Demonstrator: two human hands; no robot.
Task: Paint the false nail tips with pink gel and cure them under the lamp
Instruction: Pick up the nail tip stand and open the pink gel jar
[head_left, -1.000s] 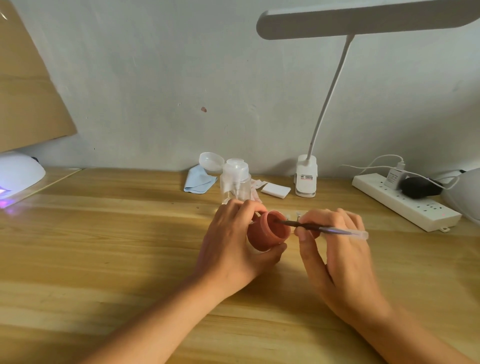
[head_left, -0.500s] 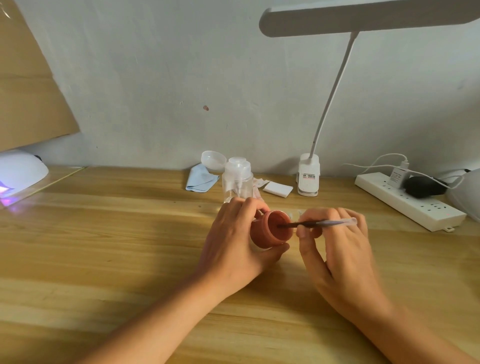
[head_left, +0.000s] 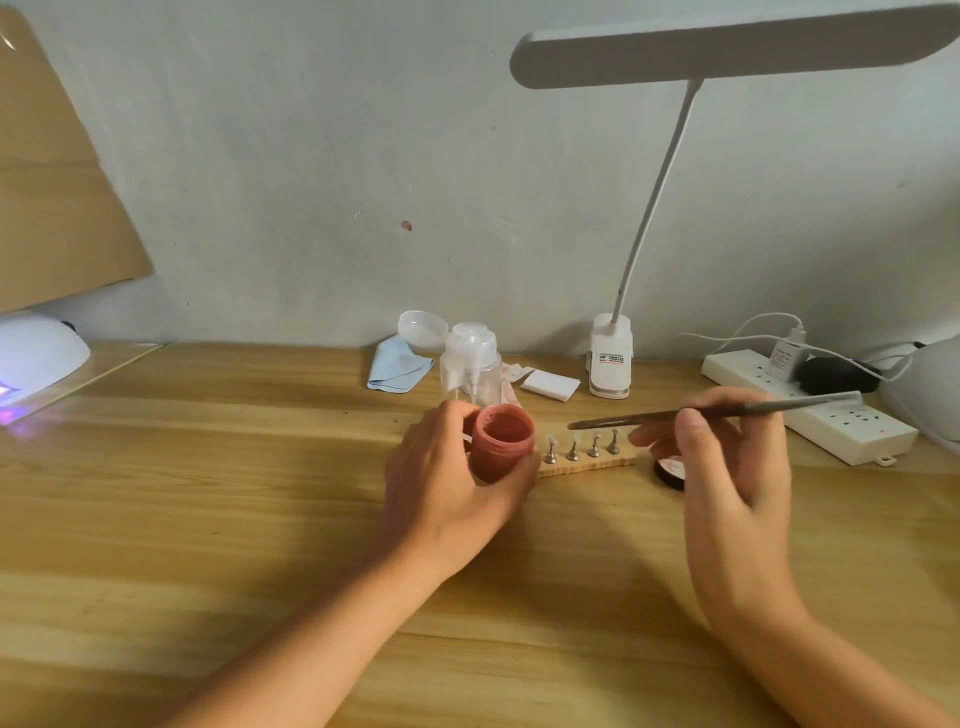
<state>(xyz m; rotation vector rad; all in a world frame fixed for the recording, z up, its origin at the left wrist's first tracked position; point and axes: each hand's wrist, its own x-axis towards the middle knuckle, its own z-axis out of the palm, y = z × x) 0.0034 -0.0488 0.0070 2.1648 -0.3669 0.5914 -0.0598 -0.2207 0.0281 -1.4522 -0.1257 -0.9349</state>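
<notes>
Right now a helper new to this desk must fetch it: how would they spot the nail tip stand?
Find the white clip lamp at the back of the table. In front of its base, between the left hand and right hand, lies a wooden strip. It alone carries a row of metal pegs topped with nail tips.

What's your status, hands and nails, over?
Left hand grips open pink gel jar. Right hand holds brush, tip near nail tips on wooden strip. Nothing blocking brush path.

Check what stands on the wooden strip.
Four nail tips on metal stands show; the wooden strip's left end is covered by the pink gel jar and left hand.
</notes>
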